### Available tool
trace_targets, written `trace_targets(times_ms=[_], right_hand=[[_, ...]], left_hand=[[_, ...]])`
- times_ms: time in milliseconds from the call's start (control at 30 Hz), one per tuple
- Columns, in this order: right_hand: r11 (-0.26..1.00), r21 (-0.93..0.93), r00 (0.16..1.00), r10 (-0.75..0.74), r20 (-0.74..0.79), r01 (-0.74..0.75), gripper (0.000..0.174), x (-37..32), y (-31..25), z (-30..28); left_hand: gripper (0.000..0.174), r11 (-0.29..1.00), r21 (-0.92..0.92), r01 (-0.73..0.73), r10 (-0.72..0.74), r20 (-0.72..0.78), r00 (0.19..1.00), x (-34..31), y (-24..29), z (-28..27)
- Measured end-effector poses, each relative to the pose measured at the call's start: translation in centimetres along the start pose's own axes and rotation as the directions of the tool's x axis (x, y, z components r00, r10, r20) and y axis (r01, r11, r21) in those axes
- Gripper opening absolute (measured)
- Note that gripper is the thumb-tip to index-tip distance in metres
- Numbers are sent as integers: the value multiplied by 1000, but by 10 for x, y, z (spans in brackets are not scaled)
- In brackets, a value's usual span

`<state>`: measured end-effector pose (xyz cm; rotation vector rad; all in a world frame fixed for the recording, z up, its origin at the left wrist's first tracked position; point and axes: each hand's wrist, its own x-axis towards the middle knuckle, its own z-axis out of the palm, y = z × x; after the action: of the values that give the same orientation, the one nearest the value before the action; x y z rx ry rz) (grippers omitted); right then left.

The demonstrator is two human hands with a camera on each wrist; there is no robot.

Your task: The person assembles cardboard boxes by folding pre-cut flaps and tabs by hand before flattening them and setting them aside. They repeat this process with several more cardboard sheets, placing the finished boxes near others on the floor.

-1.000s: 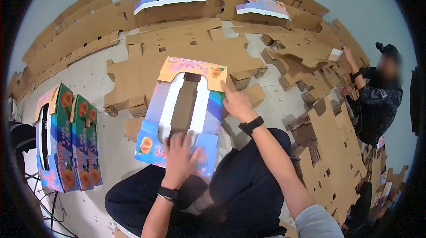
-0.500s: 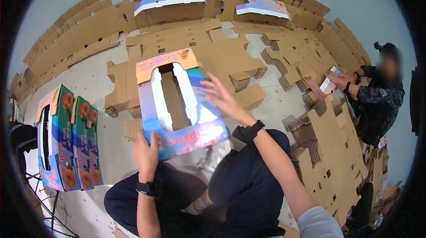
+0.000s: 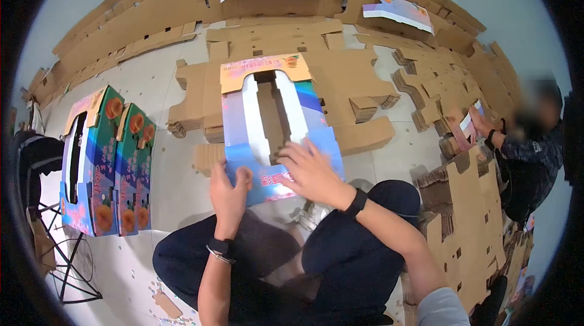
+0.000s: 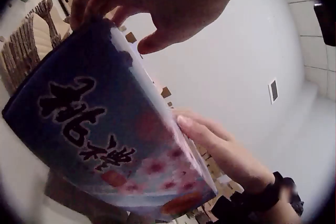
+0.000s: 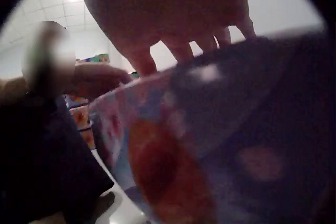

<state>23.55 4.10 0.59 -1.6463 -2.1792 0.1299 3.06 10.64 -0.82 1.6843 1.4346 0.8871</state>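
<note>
A printed cardboard fruit box [image 3: 234,122], blue and pink with an orange far end, stands in front of the crossed legs. Its top has a long opening edged by white flaps [image 3: 251,119]. At the near left corner, my left hand [image 3: 228,195] grips the box, thumb on one side and fingers on the other. My right hand [image 3: 313,174] lies over the near top panel with its fingers spread, reaching toward the opening's near end. In the right wrist view, the fingers [image 5: 181,50] come down onto the box's upper edge. Dark lettering and blossoms show on the box side [image 4: 100,124] in the left wrist view.
Finished-looking printed boxes [image 3: 103,162] stand on the left beside a black metal stand [image 3: 79,265]. Flat brown cardboard stacks [image 3: 347,76] lie ahead and to the right [image 3: 468,204]. Another person [image 3: 535,149] sits at the right handling a piece of cardboard. Sheets lean along the wall [image 3: 274,3].
My left hand moved from the near panel to the near left corner. My right hand went from the far right corner to the near top panel. The head view has turned left.
</note>
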Motion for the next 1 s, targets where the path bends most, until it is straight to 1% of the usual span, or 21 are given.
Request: trace_targets(times_ms=[33,67,133,167,200,267,300,333,400,533,567,600,633,667,700,733,800,833,900,967,1000], right_hand=[[1000,3,995,-3,-95,3,35,3,-12,8],[1000,6,996,-17,-88,17,35,9,-17,11],[959,149,971,237,34,-240,32,18,-30,9],[984,127,978,145,-152,-126,28,20,-22,22],[986,118,979,139,-151,-121,28,23,-20,20],[954,189,971,237,-4,-232,26,30,-16,9],[979,165,970,152,-188,-122,28,30,-12,7],[980,156,971,149,-185,-121,28,30,-10,-7],[999,16,967,-46,-250,51,29,27,-2,-49],[993,-77,993,-99,-62,95,28,-1,21,-110],[994,-96,996,-43,84,51,28,-13,33,-116],[993,-120,974,17,225,11,27,-24,48,-120],[992,-128,973,16,229,14,27,-39,74,-120],[967,-254,972,91,219,-33,22,-55,105,-117],[923,-376,966,165,197,-81,18,-57,110,-122],[920,-383,965,170,199,-83,18,-62,114,-127],[923,-353,988,127,-92,-152,14,-62,121,-141],[977,-106,966,159,-205,-184,20,-51,112,-144],[967,18,892,242,-381,-254,21,-26,80,-137],[962,83,934,272,-232,-260,22,6,47,-121],[956,26,950,293,-108,-292,28,25,43,-109]], left_hand=[[37,1000,16,-24,24,-18,1000,-1,-2,2],[36,998,31,-46,47,-39,998,-1,-2,3],[36,992,88,-90,95,-58,994,-4,4,-2],[36,997,52,-57,59,-52,997,-4,3,-2],[35,1000,12,-29,29,-44,999,-2,4,-3],[35,998,-66,-13,11,-27,1000,0,9,-7],[35,991,-131,4,-4,1,1000,-1,14,-10],[35,990,-141,4,-4,1,1000,-2,21,-13],[36,981,-185,-63,82,96,992,-6,36,-18],[31,967,-233,-104,180,334,925,-19,52,-23],[25,982,-103,-160,186,347,919,-19,46,-20],[25,981,-113,-160,190,346,919,-21,46,-17],[23,978,-44,-203,206,328,922,-22,46,-16],[21,970,26,-241,221,312,924,-24,45,-14],[21,971,17,-240,223,310,924,-25,40,-10],[20,946,36,-323,297,304,905,-26,32,-5],[19,910,52,-410,378,299,876,-27,30,-1],[19,877,91,-472,425,314,849,-28,30,-1],[20,838,129,-530,467,332,820,-29,30,1],[19,828,128,-546,474,361,803,-31,28,6],[19,826,125,-550,477,367,799,-32,28,8]])
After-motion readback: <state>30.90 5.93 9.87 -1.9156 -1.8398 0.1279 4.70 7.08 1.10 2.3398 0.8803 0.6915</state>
